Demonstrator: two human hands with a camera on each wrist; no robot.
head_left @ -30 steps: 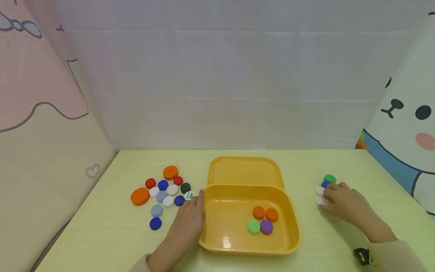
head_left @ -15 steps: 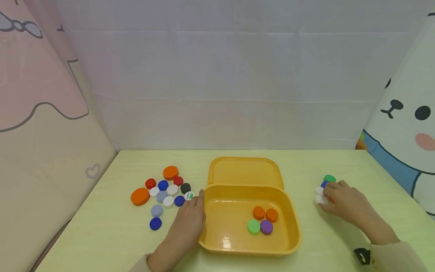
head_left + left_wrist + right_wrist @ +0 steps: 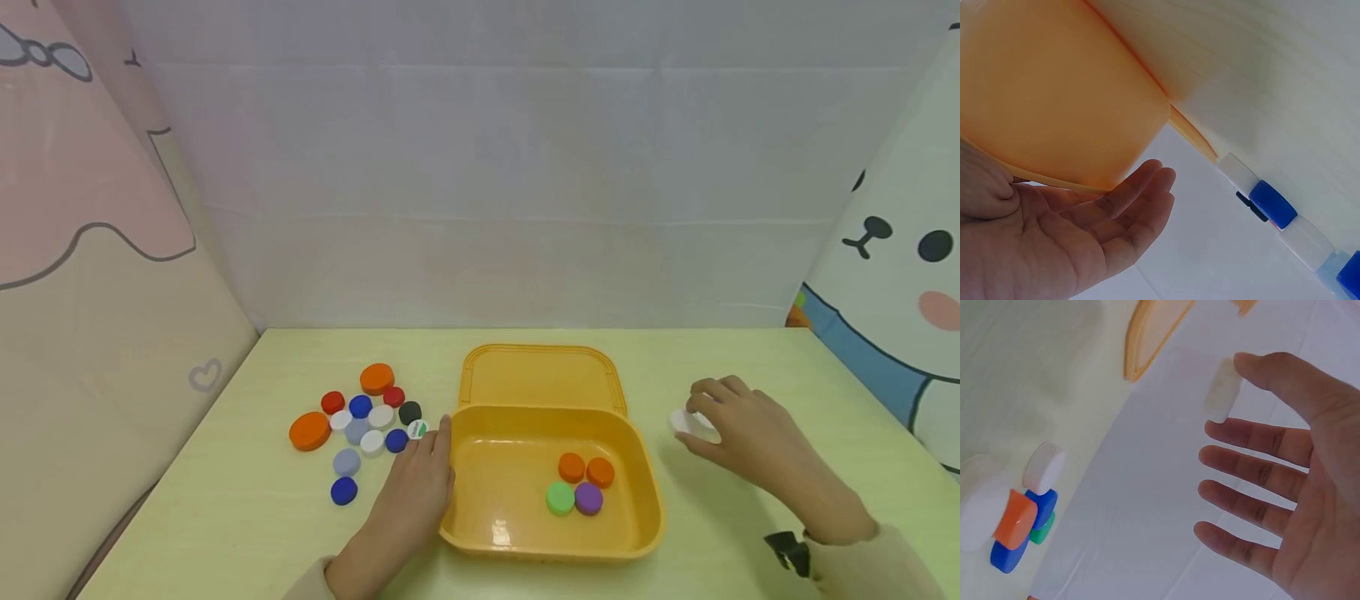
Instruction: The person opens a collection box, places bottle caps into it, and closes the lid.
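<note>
My right hand (image 3: 757, 437) pinches a white bottle cap (image 3: 1222, 392) between thumb and forefinger, held off the table to the right of the yellow box (image 3: 495, 492); its other fingers are stretched out. Along the box's left wall lies my left hand (image 3: 416, 492), fingers fairly straight and touching the rim; in the left wrist view the palm (image 3: 1041, 250) faces the box side. Inside the box are two orange caps (image 3: 572, 468), a light green cap (image 3: 560, 498) and a purple cap (image 3: 588, 499).
Behind the box lies its yellow lid (image 3: 540, 379). Left of it spreads a group of several caps, among them a large orange cap (image 3: 310, 432) and a black cap (image 3: 410, 412). The right wrist view shows more caps, including an orange cap (image 3: 1014, 519), mostly hidden in the head view.
My right hand has risen from the right-hand caps and shifted slightly left, with a white bottle cap in its pinch. My left hand and the box have stayed in place.
</note>
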